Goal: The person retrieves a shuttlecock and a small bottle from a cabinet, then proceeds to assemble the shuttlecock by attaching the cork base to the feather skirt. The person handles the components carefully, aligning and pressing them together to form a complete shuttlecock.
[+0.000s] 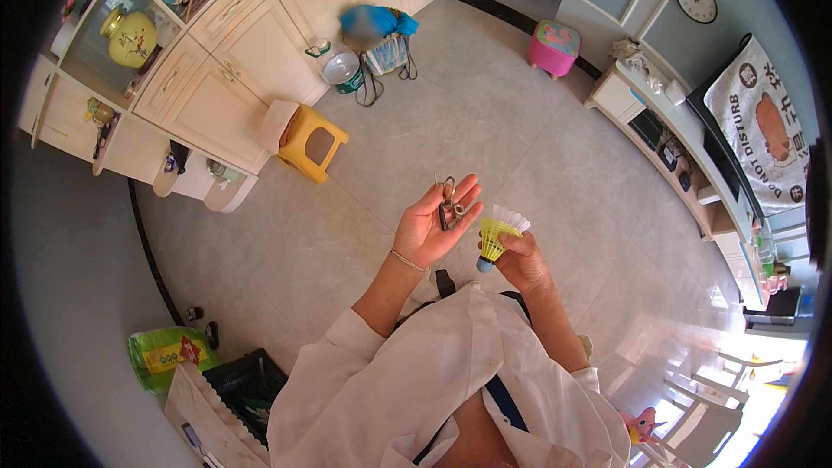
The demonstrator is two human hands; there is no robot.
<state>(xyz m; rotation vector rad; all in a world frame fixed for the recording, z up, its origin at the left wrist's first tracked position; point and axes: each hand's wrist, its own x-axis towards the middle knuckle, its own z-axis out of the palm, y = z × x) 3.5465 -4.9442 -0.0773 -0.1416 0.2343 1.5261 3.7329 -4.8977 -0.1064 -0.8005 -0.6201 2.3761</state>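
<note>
My left hand (pixel 429 227) is raised palm up in front of my chest, with a bunch of keys (pixel 448 205) on a ring lying across the open palm and fingers. Just to its right, my right hand (pixel 523 262) grips a yellow and white shuttlecock (pixel 497 236) by its skirt, its dark blue tip pointing down and left. The two hands are close together but do not touch. A thin bracelet sits on my left wrist. Both white sleeves are pushed back on my forearms.
Pale tiled floor spreads below. A yellow plastic stool (pixel 315 144) stands by cream cabinets (pixel 227 78) at left. A pink stool (pixel 553 47) is at the far middle. A long low sideboard (pixel 685 152) runs along the right. A green bag (pixel 165 355) and black crate (pixel 247 379) sit lower left.
</note>
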